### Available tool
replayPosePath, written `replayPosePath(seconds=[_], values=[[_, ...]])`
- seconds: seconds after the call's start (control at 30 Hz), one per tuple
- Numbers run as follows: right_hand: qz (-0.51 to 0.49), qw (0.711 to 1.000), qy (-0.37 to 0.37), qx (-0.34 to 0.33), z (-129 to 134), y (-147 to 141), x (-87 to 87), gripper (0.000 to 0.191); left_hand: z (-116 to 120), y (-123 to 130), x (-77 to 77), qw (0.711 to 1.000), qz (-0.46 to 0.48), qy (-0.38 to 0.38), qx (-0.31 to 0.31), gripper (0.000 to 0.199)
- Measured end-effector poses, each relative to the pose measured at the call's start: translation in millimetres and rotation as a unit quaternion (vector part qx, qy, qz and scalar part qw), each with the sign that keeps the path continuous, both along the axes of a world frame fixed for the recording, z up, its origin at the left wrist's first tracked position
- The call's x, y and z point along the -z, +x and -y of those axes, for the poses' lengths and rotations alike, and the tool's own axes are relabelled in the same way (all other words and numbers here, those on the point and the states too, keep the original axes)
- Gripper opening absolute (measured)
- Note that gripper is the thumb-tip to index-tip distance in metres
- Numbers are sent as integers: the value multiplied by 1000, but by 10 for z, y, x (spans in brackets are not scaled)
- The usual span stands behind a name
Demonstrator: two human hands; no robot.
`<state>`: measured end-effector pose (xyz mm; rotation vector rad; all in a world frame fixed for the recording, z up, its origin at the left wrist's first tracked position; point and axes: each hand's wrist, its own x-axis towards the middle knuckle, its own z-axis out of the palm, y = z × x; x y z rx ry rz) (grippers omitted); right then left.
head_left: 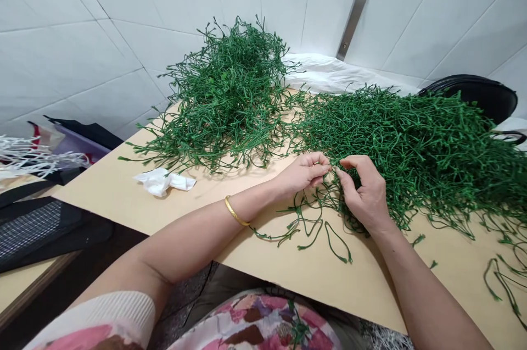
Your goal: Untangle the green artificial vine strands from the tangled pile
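My left hand and my right hand meet over the table, thumbs and forefingers pinched close together. Between them seems to be a thin green plastic stem, mostly covered by the fingertips. Just beyond my right hand spreads a large heap of green artificial stems, thin and branching, with small knobbed tips. A second, taller pile of green stems stands farther back on the left. Several loose stems lie below my hands, and one touches my left forearm near a gold bangle.
The tan tabletop has a crumpled white tissue at left. Behind the heaps lie a white plastic sheet and a black round-edged object. A metal bracket is fixed to the tiled wall. White strands lie at far left.
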<state>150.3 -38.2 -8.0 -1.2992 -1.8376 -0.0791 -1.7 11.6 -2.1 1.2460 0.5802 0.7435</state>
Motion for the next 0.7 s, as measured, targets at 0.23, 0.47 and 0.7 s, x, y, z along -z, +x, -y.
replayPosePath(seconds=[0.23,0.47,0.7], values=[[3,1000,-23,-20,4,-26,-27,11,28,7,-21,1000,3,-4,-2,15],[-71,993,-71,-63,1,18,-49,3,30,10,11,1000,2,7,5,13],[-57,992,-106,-45,-13,26,18,12,5,19,65,999,19,33,7,17]])
